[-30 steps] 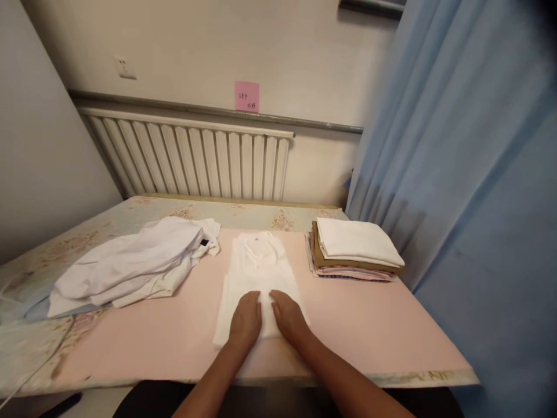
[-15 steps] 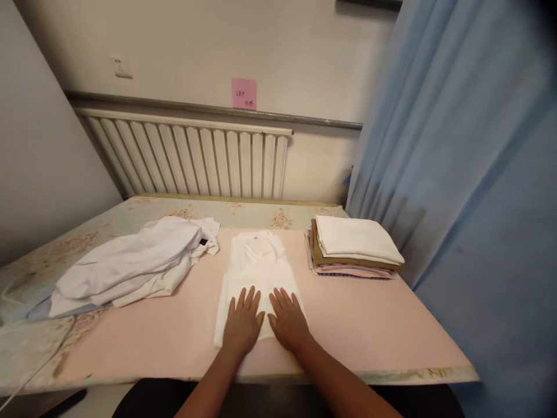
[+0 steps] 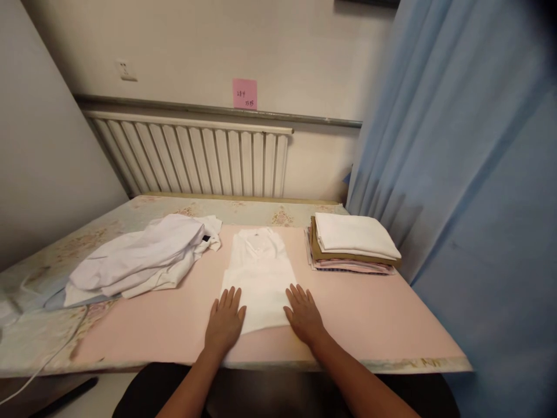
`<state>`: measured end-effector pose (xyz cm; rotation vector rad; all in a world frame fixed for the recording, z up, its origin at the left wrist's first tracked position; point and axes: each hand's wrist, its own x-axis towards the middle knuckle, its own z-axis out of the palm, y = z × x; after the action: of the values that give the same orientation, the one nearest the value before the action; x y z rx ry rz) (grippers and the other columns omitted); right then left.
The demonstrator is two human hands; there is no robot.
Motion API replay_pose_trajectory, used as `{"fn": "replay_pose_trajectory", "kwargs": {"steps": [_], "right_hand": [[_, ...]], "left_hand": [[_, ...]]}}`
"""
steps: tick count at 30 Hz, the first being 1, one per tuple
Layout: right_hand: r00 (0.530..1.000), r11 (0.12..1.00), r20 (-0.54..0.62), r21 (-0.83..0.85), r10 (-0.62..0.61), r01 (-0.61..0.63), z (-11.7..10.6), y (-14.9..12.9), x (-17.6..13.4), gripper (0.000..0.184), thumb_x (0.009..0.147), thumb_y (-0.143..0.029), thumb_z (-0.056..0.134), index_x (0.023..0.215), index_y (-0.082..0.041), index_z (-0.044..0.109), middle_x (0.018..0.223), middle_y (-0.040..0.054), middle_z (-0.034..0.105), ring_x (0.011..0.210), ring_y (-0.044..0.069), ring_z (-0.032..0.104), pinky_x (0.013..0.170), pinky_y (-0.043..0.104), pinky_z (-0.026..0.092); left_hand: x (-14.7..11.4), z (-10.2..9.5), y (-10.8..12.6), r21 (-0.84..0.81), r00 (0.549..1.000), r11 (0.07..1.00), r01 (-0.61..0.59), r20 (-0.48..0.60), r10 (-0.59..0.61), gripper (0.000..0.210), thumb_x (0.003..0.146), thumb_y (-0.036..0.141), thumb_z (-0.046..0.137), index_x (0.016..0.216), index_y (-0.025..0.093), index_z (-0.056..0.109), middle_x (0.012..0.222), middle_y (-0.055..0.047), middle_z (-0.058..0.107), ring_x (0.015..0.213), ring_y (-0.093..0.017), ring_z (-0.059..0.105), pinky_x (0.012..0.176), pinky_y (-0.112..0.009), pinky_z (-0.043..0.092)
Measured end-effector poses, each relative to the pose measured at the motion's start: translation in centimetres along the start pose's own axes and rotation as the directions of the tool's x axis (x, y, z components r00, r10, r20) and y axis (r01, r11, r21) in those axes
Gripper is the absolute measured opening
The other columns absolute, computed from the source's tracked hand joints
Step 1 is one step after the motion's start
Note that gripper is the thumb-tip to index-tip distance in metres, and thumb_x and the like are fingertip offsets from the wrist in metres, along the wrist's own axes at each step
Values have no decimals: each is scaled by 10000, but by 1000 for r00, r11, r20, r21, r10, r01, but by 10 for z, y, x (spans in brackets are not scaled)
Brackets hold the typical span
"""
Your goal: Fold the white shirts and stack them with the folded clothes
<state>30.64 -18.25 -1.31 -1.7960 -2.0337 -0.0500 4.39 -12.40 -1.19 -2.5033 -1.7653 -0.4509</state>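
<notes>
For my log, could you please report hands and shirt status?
Left hand, right hand: open, palms down at lower sides of white shirt. Folded flat. Nothing else atop it.

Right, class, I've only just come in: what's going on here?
A person has both bare hands on a white shirt, which lies folded with its collar pointing away from them on a pink sheet. The left hand and right hand are spread palm down at opposite side edges of the shirt, near its close end. Rumpled clothes lie to the left; a folded stack sits to the right.
</notes>
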Motion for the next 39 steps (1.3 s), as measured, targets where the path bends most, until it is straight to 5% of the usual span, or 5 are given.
{"fn": "replay_pose_trajectory", "kwargs": {"steps": [5, 10, 14, 33, 39], "right_hand": [[999, 999, -1, 6, 38, -38, -12, -17, 2, 476, 909, -291, 507, 1352, -122, 479, 1463, 158, 393, 1390, 325, 276, 1117, 559, 197], [951, 945, -57, 110, -304, 308, -11, -75, 6, 562, 918, -360, 520, 1418, -145, 380, 1503, 132, 335, 1431, 276, 169, 1154, 521, 158], [912, 903, 26, 157, -409, 401, -6, -99, -2, 677, 893, -481, 537, 1447, -154, 324, 1500, 121, 347, 1422, 268, 196, 1161, 500, 157], [972, 973, 65, -24, -226, 228, -3, -22, -23, 637, 907, -462, 504, 1451, -179, 332, 1527, 85, 291, 1422, 259, 207, 1154, 485, 182], [986, 986, 64, -54, -151, 155, -3, -6, -30, 580, 926, -414, 467, 1440, -170, 355, 1521, 87, 301, 1418, 258, 224, 1145, 482, 194]], "left_hand": [[-4, -4, 0, -26, 1000, 1000, 1, 6, 0, 543, 934, 385, 340, 1421, 152, 396, 1484, -124, 394, 1402, -279, 280, 1116, -496, 215], [-4, -3, -1, -10, 1000, 1000, -7, -3, 7, 542, 929, 388, 354, 1421, 164, 397, 1485, -123, 392, 1402, -276, 283, 1117, -495, 217], [-4, -3, -3, 10, 1000, 1000, -25, 3, 25, 537, 929, 382, 354, 1422, 174, 399, 1489, -110, 389, 1393, -283, 299, 1110, -501, 236], [-5, -2, -3, 32, 1000, 999, -10, 19, 9, 535, 940, 386, 326, 1428, 174, 387, 1494, -89, 384, 1401, -279, 286, 1114, -498, 243], [-12, -9, -20, -262, 999, 964, 36, -1, -38, 512, 897, 386, 394, 1354, 173, 485, 1470, -85, 426, 1393, -268, 305, 1138, -478, 217]]}}
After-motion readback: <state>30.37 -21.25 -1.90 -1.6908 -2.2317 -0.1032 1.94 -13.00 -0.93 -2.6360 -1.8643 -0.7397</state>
